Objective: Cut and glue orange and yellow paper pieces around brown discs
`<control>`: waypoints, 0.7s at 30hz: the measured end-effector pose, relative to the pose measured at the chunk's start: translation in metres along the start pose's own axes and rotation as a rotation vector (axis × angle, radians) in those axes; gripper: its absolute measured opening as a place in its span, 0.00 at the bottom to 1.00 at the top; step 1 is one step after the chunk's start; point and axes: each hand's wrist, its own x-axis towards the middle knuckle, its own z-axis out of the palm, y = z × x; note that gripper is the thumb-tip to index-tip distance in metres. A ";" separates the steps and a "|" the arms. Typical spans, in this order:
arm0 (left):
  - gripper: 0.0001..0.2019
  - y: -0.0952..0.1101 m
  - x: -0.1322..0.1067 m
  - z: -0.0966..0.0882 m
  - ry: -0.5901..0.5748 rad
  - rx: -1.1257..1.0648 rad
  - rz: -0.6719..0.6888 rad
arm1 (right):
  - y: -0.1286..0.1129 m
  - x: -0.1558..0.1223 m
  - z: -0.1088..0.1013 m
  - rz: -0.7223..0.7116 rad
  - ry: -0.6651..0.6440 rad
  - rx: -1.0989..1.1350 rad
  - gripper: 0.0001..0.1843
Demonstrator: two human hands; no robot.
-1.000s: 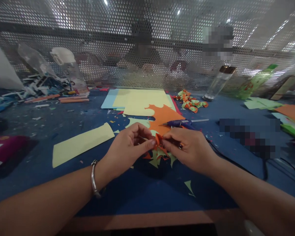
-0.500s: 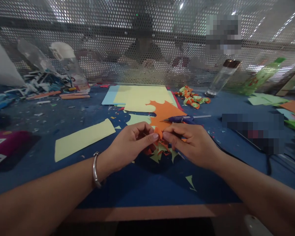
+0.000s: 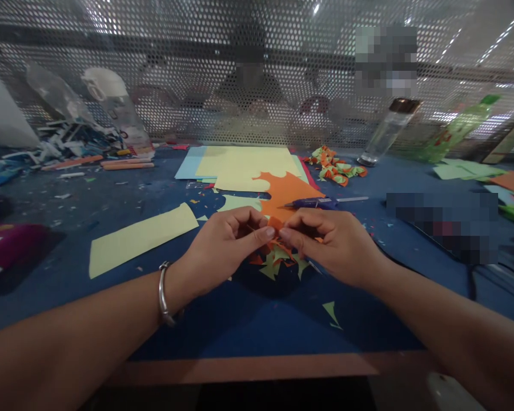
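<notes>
A small orange paper piece (image 3: 275, 222) is pinched between my two hands, partly hidden by the fingers. My left hand (image 3: 227, 240), with a silver bangle at the wrist, grips it by thumb and finger. From the other side my right hand (image 3: 332, 242) is closed on the same piece, fingertips nearly meeting. Below the hands lie green and orange paper scraps (image 3: 276, 261). Just beyond them is a larger orange sheet (image 3: 282, 188) with scalloped cut edges, and a blue pen-like tool (image 3: 312, 202) rests across it.
Yellow and blue sheets (image 3: 244, 162) are stacked at the back. A yellow paper strip (image 3: 141, 240) lies left. Curled orange-green pieces (image 3: 334, 166) sit behind right, near a clear bottle (image 3: 383, 134). A white-capped bottle (image 3: 122, 114) and a purple case (image 3: 11, 248) stand left.
My fingertips have closed in over the orange paper piece, so less of it shows. The whole view has shifted slightly; the things on the table look unmoved.
</notes>
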 end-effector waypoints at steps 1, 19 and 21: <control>0.10 0.000 0.000 0.000 0.005 0.011 0.003 | 0.000 0.000 0.000 0.005 0.002 0.005 0.12; 0.09 0.007 0.009 -0.028 0.227 0.633 0.173 | 0.007 0.003 -0.010 0.015 -0.069 -0.122 0.12; 0.10 0.009 0.010 -0.033 0.159 0.765 0.132 | 0.008 0.003 -0.010 0.039 -0.111 -0.127 0.13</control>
